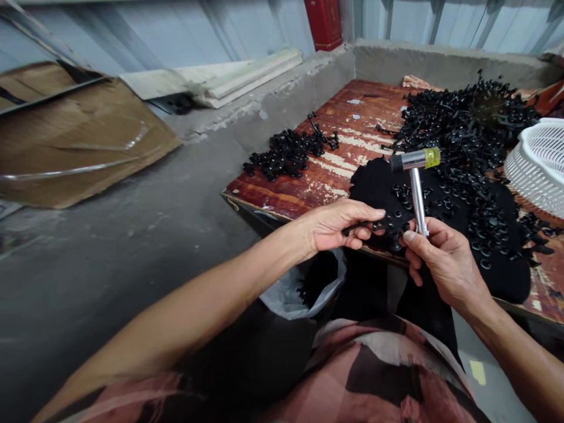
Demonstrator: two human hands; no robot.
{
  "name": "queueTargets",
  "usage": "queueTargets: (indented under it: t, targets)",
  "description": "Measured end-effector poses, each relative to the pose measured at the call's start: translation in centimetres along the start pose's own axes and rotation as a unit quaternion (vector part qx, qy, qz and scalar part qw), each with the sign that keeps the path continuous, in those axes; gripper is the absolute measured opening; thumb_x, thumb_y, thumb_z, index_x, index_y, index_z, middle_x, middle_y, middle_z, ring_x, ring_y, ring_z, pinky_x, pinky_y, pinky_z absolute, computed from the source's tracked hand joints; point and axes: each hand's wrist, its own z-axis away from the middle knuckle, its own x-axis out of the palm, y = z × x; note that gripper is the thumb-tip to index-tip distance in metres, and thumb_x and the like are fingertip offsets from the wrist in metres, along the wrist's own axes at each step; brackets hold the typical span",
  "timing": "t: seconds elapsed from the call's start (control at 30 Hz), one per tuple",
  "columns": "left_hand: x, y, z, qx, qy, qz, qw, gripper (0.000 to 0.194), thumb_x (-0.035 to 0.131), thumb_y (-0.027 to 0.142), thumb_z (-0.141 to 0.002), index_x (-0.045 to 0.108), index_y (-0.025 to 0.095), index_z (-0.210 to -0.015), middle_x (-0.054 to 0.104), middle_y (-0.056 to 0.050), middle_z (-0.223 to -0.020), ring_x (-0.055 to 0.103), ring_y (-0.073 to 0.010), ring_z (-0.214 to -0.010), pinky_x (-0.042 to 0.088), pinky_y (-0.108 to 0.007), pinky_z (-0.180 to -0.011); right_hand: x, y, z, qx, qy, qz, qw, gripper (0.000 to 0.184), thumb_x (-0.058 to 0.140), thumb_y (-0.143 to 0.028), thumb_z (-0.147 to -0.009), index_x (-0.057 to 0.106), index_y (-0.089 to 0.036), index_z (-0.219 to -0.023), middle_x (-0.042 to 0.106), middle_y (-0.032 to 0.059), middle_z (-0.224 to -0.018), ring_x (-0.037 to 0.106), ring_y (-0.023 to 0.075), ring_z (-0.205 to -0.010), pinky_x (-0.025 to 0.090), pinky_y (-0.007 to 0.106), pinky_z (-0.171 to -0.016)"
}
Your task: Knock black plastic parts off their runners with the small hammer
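My left hand (335,226) is closed on one end of a black plastic moulded piece (390,226) that has small round parts along it. In my right hand (449,258) is a small mallet (418,197), its metal handle upright and its head up, with one yellow face and one dark face. The right fingertips also meet the far end of the black piece; how firmly they grip it cannot be made out. Below both hands, a black cloth pad (374,182) lies on the table edge, with loose black ring-shaped parts (484,229) scattered over it.
A large heap of black plastic parts (462,123) covers the worn red-brown table (286,202) at the back right, a smaller heap (286,154) the left. A white basket (540,170) stands right. Under the table edge is a plastic-lined bin (282,299); cardboard (88,147) leans left.
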Motion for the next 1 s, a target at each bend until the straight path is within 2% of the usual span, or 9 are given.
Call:
queueTargets:
  t: [0.1, 0.17, 0.23, 0.3, 0.37, 0.47, 0.7, 0.87, 1.0]
  targets:
    - [-0.1, -0.8, 1.0, 0.028, 0.066, 0.069, 0.995, 0.013, 0.067, 0.023, -0.075, 0.062, 0.011, -0.076, 0.065, -0.006, -0.072, 0.058, -0.0111, -0.052, 0.049, -0.022, -0.046, -0.1, 0.1, 0.5, -0.035, 0.044, 0.019, 0.998, 0.017, 0.069, -0.032, -0.085, 0.055, -0.022, -0.09, 0.046, -0.0087, -0.055, 0.041, 0.0099, -0.036, 0.035, 0.021, -0.031]
    - [0.3, -1.5, 1.7, -0.003, 0.061, 0.102, 0.993, 0.018, 0.062, 0.028, -0.08, 0.062, 0.01, -0.079, 0.067, -0.01, -0.08, 0.062, -0.0141, -0.059, 0.052, -0.026, -0.052, 0.0, 0.3, 0.9, -0.057, 0.07, 0.038, 0.995, 0.017, 0.068, -0.031, -0.086, 0.055, -0.022, -0.091, 0.046, -0.0084, -0.058, 0.042, 0.01, -0.038, 0.035, 0.021, -0.032]
    - [1.3, -2.1, 2.2, -0.027, 0.032, 0.116, 0.992, 0.023, 0.056, 0.031, -0.084, 0.062, 0.008, -0.081, 0.067, -0.011, -0.084, 0.063, -0.0154, -0.066, 0.052, -0.026, -0.055, 0.4, 0.5, 1.2, -0.073, 0.084, 0.058, 0.992, 0.014, 0.067, -0.03, -0.086, 0.057, -0.022, -0.091, 0.046, -0.0077, -0.06, 0.042, 0.0096, -0.04, 0.036, 0.021, -0.034]
    - [2.4, -2.4, 2.4, -0.003, 0.027, 0.125, 0.992, 0.02, 0.055, 0.028, -0.086, 0.062, 0.01, -0.081, 0.067, -0.009, -0.082, 0.063, -0.0146, -0.067, 0.051, -0.025, -0.056, 0.9, 0.8, 1.5, -0.082, 0.084, 0.076, 0.99, 0.011, 0.067, -0.028, -0.086, 0.058, -0.022, -0.089, 0.047, -0.007, -0.061, 0.041, 0.0091, -0.041, 0.035, 0.021, -0.036]
    - [3.3, -2.5, 2.4, 0.044, 0.052, 0.132, 0.989, 0.01, 0.056, 0.019, -0.083, 0.059, 0.012, -0.077, 0.066, -0.005, -0.077, 0.062, -0.0134, -0.065, 0.05, -0.024, -0.055, 1.3, 1.3, 1.9, -0.083, 0.072, 0.089, 0.99, 0.009, 0.066, -0.028, -0.086, 0.061, -0.022, -0.089, 0.047, -0.0066, -0.06, 0.04, 0.0091, -0.041, 0.033, 0.021, -0.036]
    - [3.2, -2.2, 1.8, 0.078, 0.09, 0.125, 0.985, 0.008, 0.057, 0.008, -0.075, 0.054, 0.015, -0.072, 0.065, -0.003, -0.069, 0.061, -0.0126, -0.059, 0.049, -0.024, -0.054, 1.1, 1.9, 2.9, -0.066, 0.058, 0.096, 0.991, 0.009, 0.066, -0.03, -0.087, 0.064, -0.022, -0.091, 0.047, -0.0056, -0.058, 0.04, 0.0102, -0.041, 0.033, 0.022, -0.036]
    - [0.2, -0.6, 0.8, 0.078, 0.093, -0.021, 0.992, 0.018, 0.053, 0.002, -0.06, 0.052, 0.015, -0.072, 0.066, -0.003, -0.067, 0.059, -0.011, -0.051, 0.045, -0.02, -0.051, -1.5, 2.5, 5.3, -0.027, 0.143, 0.035, 0.989, 0.014, 0.063, -0.034, -0.091, 0.059, -0.023, -0.099, 0.052, -0.0028, -0.069, 0.045, 0.0115, -0.047, 0.041, 0.022, -0.037]
    - [1.4, -0.6, 0.6, 0.092, 0.058, -0.157, 0.982, 0.024, 0.046, 0.002, -0.056, 0.056, 0.013, -0.075, 0.062, -0.001, -0.055, 0.053, -0.0088, -0.045, 0.04, -0.018, -0.049, -1.8, 1.6, 3.5, -0.016, 0.138, -0.012, 0.99, 0.019, 0.065, -0.039, -0.089, 0.058, -0.024, -0.098, 0.057, -0.0007, -0.081, 0.044, 0.0096, -0.046, 0.041, 0.02, -0.033]
    - [2.7, -1.1, 0.4, 0.108, 0.041, -0.254, 0.96, 0.021, 0.046, 0.003, -0.057, 0.053, 0.016, -0.071, 0.059, 0.0, -0.05, 0.052, -0.0101, -0.045, 0.041, -0.02, -0.048, -1.2, 0.7, 1.2, -0.003, 0.077, -0.027, 0.997, 0.025, 0.069, -0.04, -0.086, 0.061, -0.023, -0.102, 0.056, -0.0023, -0.075, 0.043, 0.0088, -0.043, 0.039, 0.02, -0.033]
